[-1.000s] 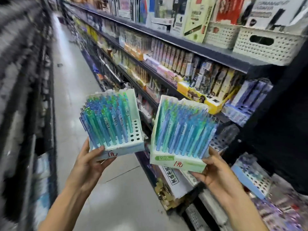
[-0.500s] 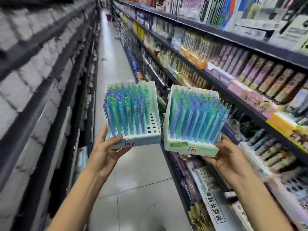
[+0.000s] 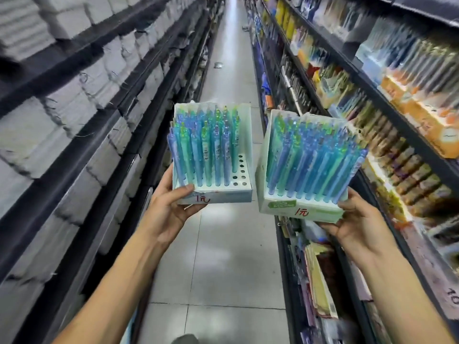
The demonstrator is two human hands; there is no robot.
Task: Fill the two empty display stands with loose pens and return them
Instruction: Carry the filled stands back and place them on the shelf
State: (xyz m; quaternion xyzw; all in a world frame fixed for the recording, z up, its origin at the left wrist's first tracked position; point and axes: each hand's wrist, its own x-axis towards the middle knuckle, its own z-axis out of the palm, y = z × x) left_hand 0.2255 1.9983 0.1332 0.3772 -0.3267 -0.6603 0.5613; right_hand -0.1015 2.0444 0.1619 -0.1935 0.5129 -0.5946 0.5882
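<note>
Two white display stands are held up side by side in a shop aisle, slightly apart and touching nothing else. The left stand (image 3: 244,194) is gripped at its front left corner by the left hand (image 3: 171,212), the thumb laid over the top edge and the fingers curled beneath. It is filled with blue and green pens (image 3: 206,150), though a column of holes at its right side is seen unfilled. The right stand (image 3: 280,207), tilted to the right, is clasped from below at its front right corner by the right hand (image 3: 355,222); its pens (image 3: 313,157) appear tightly packed. Stocked shelves (image 3: 372,90) are seen to the right, and a tiled floor (image 3: 223,256) below.
</note>
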